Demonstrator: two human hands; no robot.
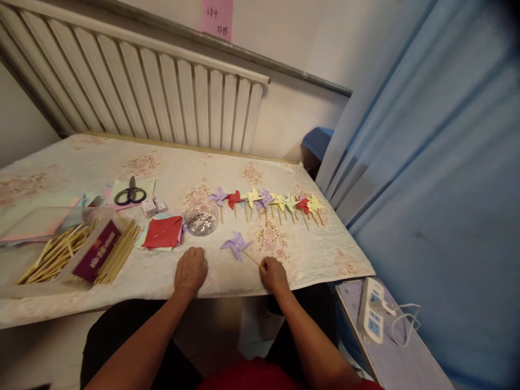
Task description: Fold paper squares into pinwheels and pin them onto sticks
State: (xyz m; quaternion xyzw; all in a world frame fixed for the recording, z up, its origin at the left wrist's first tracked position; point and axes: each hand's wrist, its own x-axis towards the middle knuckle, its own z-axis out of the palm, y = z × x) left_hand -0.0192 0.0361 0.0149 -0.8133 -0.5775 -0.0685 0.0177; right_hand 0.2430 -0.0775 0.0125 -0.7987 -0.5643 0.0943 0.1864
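My right hand (pixel 273 273) pinches the lower end of the thin wooden stick of a purple paper pinwheel (pixel 236 245), which lies on the floral tablecloth (pixel 174 168) near the table's front edge. My left hand (pixel 190 270) rests on the cloth as a loose fist, holding nothing, a little left of the pinwheel. Just beyond it stands a clear round container of shiny beads (pixel 201 219). A row of several finished pinwheels (pixel 268 201) in purple, red and yellow lies farther back.
A stack of red and coloured paper squares (pixel 163 232) lies left of the beads. Wooden sticks (pixel 117 252) and a clear box (pixel 52 244) sit at the left; black scissors (pixel 130 192) behind. A radiator (pixel 142 86), blue curtain (pixel 426 162) and power strip (pixel 372 309) surround the table.
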